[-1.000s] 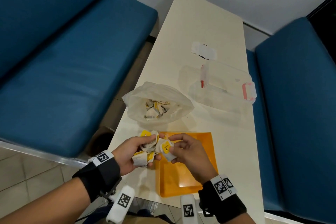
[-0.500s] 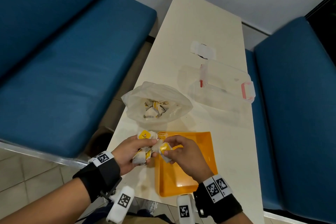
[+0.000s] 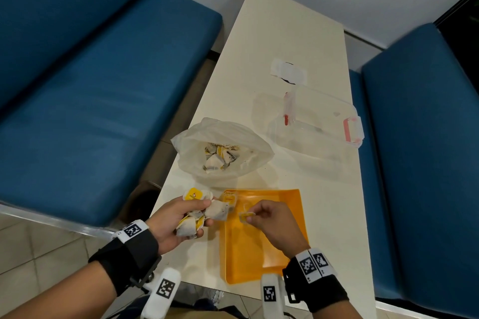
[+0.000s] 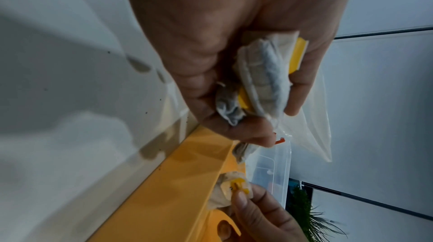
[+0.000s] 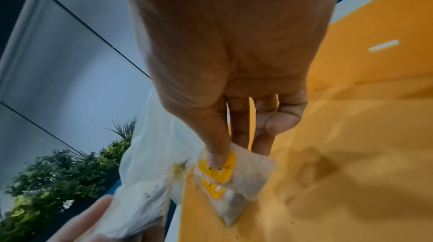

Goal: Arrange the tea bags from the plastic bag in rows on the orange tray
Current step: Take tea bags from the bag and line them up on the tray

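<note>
My left hand grips a bunch of tea bags with yellow tags, just left of the orange tray; the bunch fills its curled fingers. My right hand pinches a single tea bag by its yellow tag between thumb and fingers, low over the tray's far-left part. That tea bag hangs from my thumb close above the tray floor. A yellow tag shows at the tray's far-left corner. The plastic bag lies open behind the tray with several tea bags inside.
A clear lidded container with pink clips stands at the right behind the plastic bag, a small white packet farther back. Blue bench seats flank the narrow cream table. The tray sits at the table's near edge.
My right hand has pulled one tea bag away from the bunch and moved right, over the tray. The left hand stays put with the rest.
</note>
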